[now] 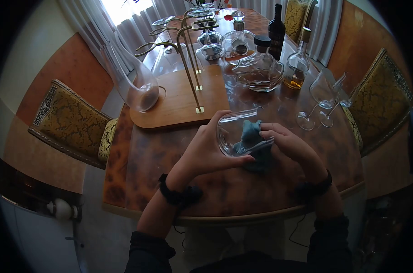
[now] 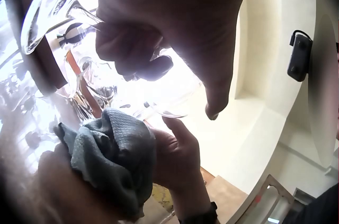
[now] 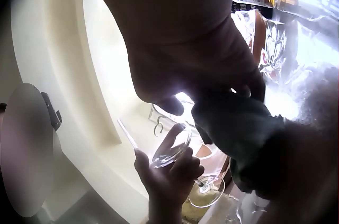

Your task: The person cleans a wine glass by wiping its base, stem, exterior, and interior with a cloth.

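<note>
In the head view a clear, wide glass [image 1: 224, 119] lies tilted on its side above the table's near part. My left hand [image 1: 201, 150] grips it, fingers behind and thumb along the underside. A blue-green cloth [image 1: 250, 133] is partly in the glass and hangs below it; my right hand [image 1: 290, 144] pinches the cloth at the glass's right end. The left wrist view shows the bunched cloth [image 2: 114, 152] below my left hand [image 2: 169, 17]. In the right wrist view my right hand [image 3: 190, 55] holds the darkened cloth [image 3: 238, 123], with my left hand [image 3: 172, 179] on the glass.
A wooden stand [image 1: 170, 98] with brass hooks holds stemware. A curved decanter [image 1: 143, 93] rests at its left. Beyond my hands are a stoppered bottle [image 1: 261, 73], an amber-filled bottle [image 1: 297, 68] and a dark bottle [image 1: 276, 34]. Stemmed glasses [image 1: 324, 93] lie at the right, near a chair [image 1: 381, 100].
</note>
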A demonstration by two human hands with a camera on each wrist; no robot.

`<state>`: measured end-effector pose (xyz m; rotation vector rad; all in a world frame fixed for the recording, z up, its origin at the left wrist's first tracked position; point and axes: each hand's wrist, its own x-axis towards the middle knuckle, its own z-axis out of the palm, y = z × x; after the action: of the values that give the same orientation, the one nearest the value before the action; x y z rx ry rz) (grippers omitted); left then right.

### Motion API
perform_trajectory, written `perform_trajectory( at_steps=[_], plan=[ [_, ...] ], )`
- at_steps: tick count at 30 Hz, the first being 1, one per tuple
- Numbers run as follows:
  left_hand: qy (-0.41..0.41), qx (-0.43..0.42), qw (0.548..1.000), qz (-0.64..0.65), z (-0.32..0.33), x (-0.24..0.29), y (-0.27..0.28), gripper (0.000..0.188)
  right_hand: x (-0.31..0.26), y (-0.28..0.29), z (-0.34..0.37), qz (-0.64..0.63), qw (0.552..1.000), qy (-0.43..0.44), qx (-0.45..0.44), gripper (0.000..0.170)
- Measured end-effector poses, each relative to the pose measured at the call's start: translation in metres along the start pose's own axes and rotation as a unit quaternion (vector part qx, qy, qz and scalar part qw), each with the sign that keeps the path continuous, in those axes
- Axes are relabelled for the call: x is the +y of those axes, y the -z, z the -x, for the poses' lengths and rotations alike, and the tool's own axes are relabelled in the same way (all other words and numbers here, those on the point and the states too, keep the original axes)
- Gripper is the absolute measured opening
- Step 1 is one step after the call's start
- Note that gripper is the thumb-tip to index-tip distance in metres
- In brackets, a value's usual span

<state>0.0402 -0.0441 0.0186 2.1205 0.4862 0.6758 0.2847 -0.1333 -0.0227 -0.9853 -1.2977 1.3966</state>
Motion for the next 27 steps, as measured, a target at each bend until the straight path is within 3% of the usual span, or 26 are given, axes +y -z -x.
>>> perform_trajectory(
  at_steps=[2,3,5,6,8,9,11,12,14,16,20,22,27],
  plan=[
    [0.003,0.002,1.000,-0.013,0.000,-0.001,0.002,0.104,-0.014,-0.007,0.002,0.228,0.964,-0.094,0.095,0.035],
    [0.007,0.005,1.000,-0.026,0.001,-0.002,0.002,0.105,-0.009,-0.007,0.001,0.228,0.964,-0.094,0.095,0.035],
    [0.010,0.004,1.000,-0.024,0.001,-0.002,0.001,0.105,0.006,-0.007,-0.003,0.454,0.872,0.131,0.127,0.036],
    [0.011,0.003,1.000,-0.023,0.001,-0.001,0.001,0.105,0.005,-0.008,-0.004,0.454,0.872,0.131,0.127,0.036],
    [0.030,-0.009,0.999,-0.015,0.001,0.001,0.002,0.104,-0.001,-0.011,-0.006,0.406,0.871,0.218,0.172,0.031],
    [0.049,-0.021,0.999,-0.006,0.000,0.002,0.002,0.104,-0.003,-0.014,-0.005,0.406,0.871,0.218,0.172,0.031],
    [0.026,-0.015,1.000,-0.003,0.000,0.003,0.001,0.104,-0.003,-0.018,-0.003,0.176,0.974,0.088,0.113,0.023],
    [0.002,-0.009,1.000,0.002,0.000,0.003,0.000,0.104,-0.001,-0.019,-0.003,0.175,0.974,0.088,0.114,0.023],
    [-0.018,-0.004,1.000,-0.003,0.000,-0.004,-0.002,0.103,0.004,-0.020,-0.004,0.010,0.998,0.046,0.052,0.021],
    [-0.038,0.003,0.999,-0.008,0.000,-0.006,-0.002,0.103,0.003,-0.021,-0.003,-0.032,0.997,0.038,0.054,0.024],
    [0.001,-0.023,1.000,0.008,0.000,0.002,-0.001,0.104,0.004,-0.020,-0.001,-0.163,0.986,-0.003,0.027,0.035],
    [0.026,-0.036,0.999,0.016,-0.001,0.002,-0.001,0.104,0.008,-0.018,-0.002,-0.176,0.984,0.001,0.024,0.036],
    [-0.017,0.003,1.000,0.016,0.000,-0.001,-0.001,0.105,0.005,-0.018,-0.001,-0.183,0.982,0.011,0.045,0.035]
  ],
)
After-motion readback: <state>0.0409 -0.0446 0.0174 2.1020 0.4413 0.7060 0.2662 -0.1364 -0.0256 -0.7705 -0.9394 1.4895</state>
